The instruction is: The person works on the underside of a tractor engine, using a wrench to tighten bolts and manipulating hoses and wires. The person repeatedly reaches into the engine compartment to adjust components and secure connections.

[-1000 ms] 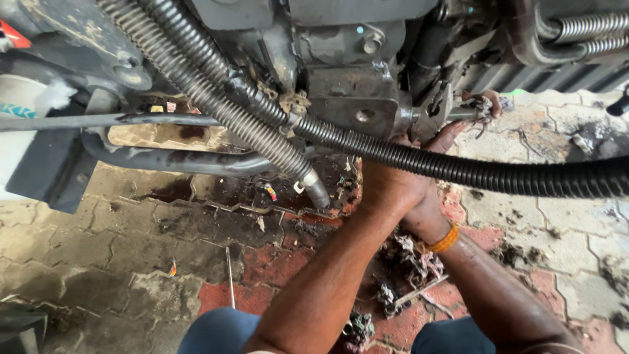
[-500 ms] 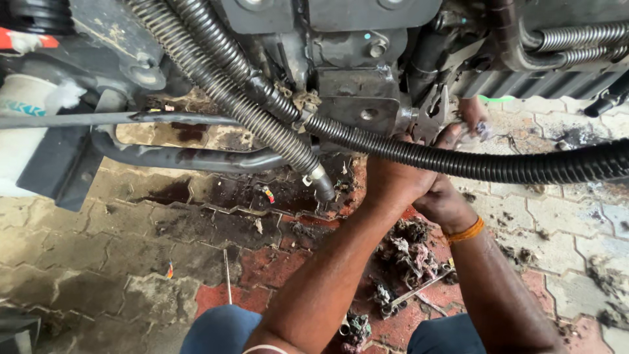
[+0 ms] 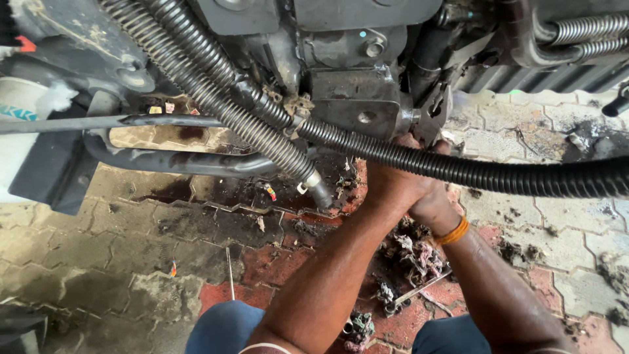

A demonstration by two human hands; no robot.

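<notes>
Oil-stained paving blocks [image 3: 164, 242] below, machine underside above. I have both hands up under the black corrugated hose [image 3: 498, 174], beside the grey metal bracket [image 3: 357, 98]. Left hand [image 3: 393, 187] and right hand [image 3: 432, 200] press together; fingers hidden behind the hose, so I cannot tell what they clasp, possibly a fitting. Spanner [image 3: 419, 288] lies on the ground between my forearms.

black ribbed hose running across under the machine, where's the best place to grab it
Judging by its pose, take the black ribbed hose on its bare, nearly level stretch right of both hands, coming from below with fingers wrapped round it. The ribs should give grip. Further left it crosses the spring-wrapped hoses and metal bracket, leaving little room.
</notes>
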